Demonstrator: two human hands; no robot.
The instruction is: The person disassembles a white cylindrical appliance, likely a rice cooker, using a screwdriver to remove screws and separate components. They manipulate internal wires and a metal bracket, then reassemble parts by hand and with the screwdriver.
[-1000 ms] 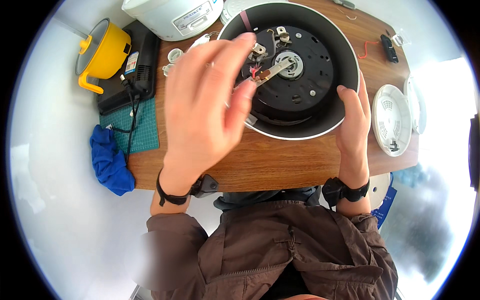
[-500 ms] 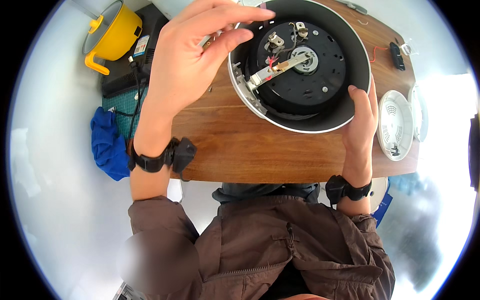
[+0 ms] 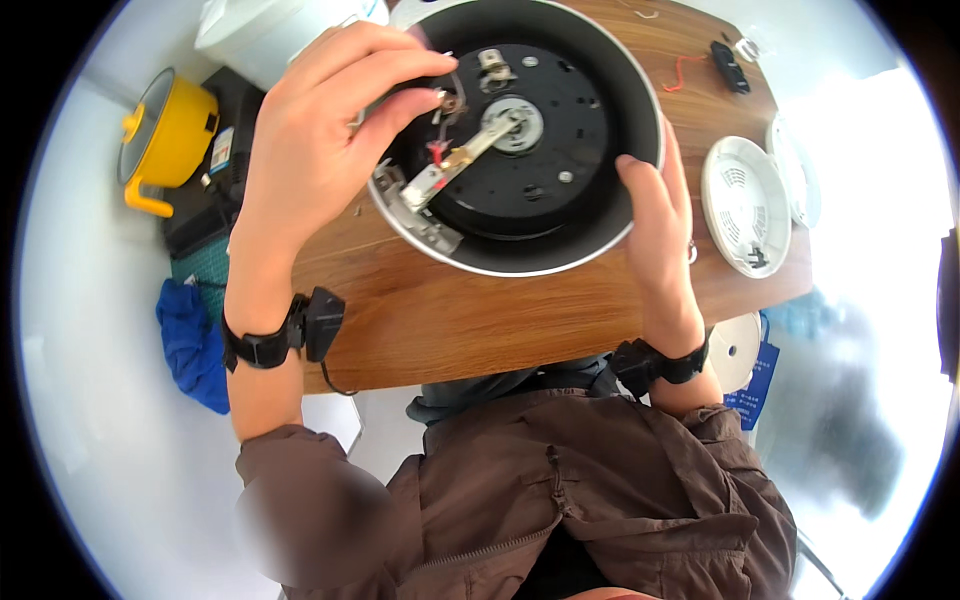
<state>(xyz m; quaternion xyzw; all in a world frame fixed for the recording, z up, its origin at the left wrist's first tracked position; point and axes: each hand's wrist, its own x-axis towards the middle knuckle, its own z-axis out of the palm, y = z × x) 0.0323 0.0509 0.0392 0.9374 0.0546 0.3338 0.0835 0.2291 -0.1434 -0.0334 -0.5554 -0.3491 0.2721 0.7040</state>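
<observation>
A round dark pot (image 3: 590,205) with a silver rim shows a black base plate (image 3: 530,165) inside, with metal brackets (image 3: 493,68), a central disc (image 3: 518,125), a pale strip (image 3: 470,152) and red wires (image 3: 437,150). My right hand (image 3: 655,215) grips the pot's right wall, thumb on the rim. My left hand (image 3: 330,135) is over the upper left of the pot, fingers bent, index and thumb tips apart; the thumb tip touches or nears a small metal fitting (image 3: 450,103). Whatever lies under that hand is hidden.
A yellow electric pot (image 3: 170,140) stands on a black appliance (image 3: 225,90) at left, near a blue cloth (image 3: 190,345) and green mat (image 3: 200,265). A white appliance (image 3: 255,30) is behind. White plastic covers (image 3: 745,205) and a black device (image 3: 730,68) sit at right on the desk (image 3: 480,325).
The pot and both hands have shifted left and slightly down since half a second ago. Over the last second my left hand has risen and moved left; my right hand keeps its grip.
</observation>
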